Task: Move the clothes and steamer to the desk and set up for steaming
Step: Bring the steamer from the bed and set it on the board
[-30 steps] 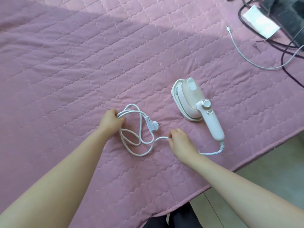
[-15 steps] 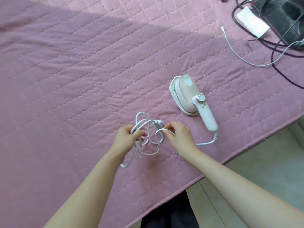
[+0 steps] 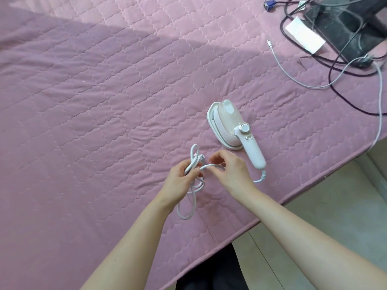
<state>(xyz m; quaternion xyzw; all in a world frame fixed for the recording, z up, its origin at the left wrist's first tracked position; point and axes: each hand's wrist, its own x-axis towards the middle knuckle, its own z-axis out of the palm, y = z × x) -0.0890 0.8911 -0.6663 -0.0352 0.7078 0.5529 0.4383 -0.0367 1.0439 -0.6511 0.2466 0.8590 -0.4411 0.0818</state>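
Observation:
A white and pale pink handheld steamer (image 3: pixel 230 124) lies on its side on the pink quilted bed cover (image 3: pixel 104 101), its handle pointing toward me. Its white power cord (image 3: pixel 193 155) runs from the handle's end into a bundle of loops. My left hand (image 3: pixel 182 181) grips that bundle, with loops sticking out above and hanging below it. My right hand (image 3: pixel 232 172) pinches a strand of the same cord just to the right, a hand's width from the steamer's handle. No clothes are in view.
At the back right lie a dark bag (image 3: pixel 345 28), a white paper (image 3: pixel 303 36), black cables (image 3: pixel 345 95) and a grey cable (image 3: pixel 293 74). The bed's edge (image 3: pixel 293 197) runs diagonally at the right, with pale floor (image 3: pixel 335 216) beyond it.
Both hands have come together and lifted the cord off the cover, gathering its loose loops into a tighter bundle in my left hand. The steamer has stayed in place.

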